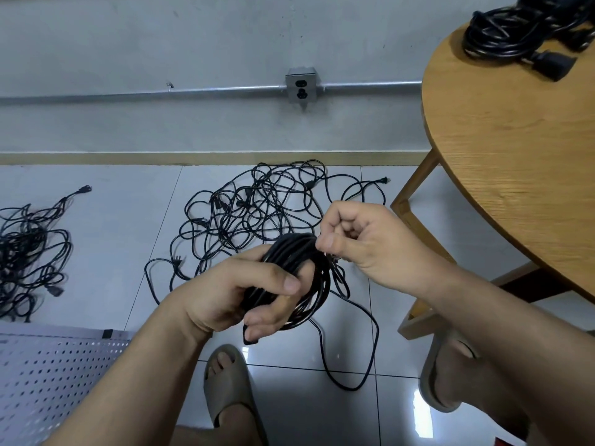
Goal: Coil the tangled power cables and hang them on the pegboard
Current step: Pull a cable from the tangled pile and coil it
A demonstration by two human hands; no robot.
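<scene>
1. A seated person's left hand [251, 294] grips a coil [291, 249] of black power cable held above the floor tiles, fingers and thumb wrapped round the bundled loops. The right hand [363, 243] is curled, thumb pressed to forefinger, pinching what looks like a strand at the coil's top edge. Exactly what sits in that pinch is too small to tell.

2. A loose tail [354, 389] hangs from the coil and sweeps across the tiles between the person's two feet. If a sandal [225, 397] traps it, the next pull could drag loops out of the left hand's grip.

3. The coil is held on one side only. Should that grip loosen while the right hand works the strand, the loops may spring apart and the winding would need redoing.

4. The large tangle [257, 204] lies on the floor just beyond the hands. Whether the tail runs back into it cannot be seen, but if it does, a hard tug would likely tighten knots there.

5. A second tangle [29, 252] waits at the far left, and finished bundles [502, 37] sit on the round wooden table [515, 156] at right.

6. The pegboard [48, 375] lies low at the person's left with no coil seen on it. A bundle hung without its end secured would probably unwind off the peg.
</scene>
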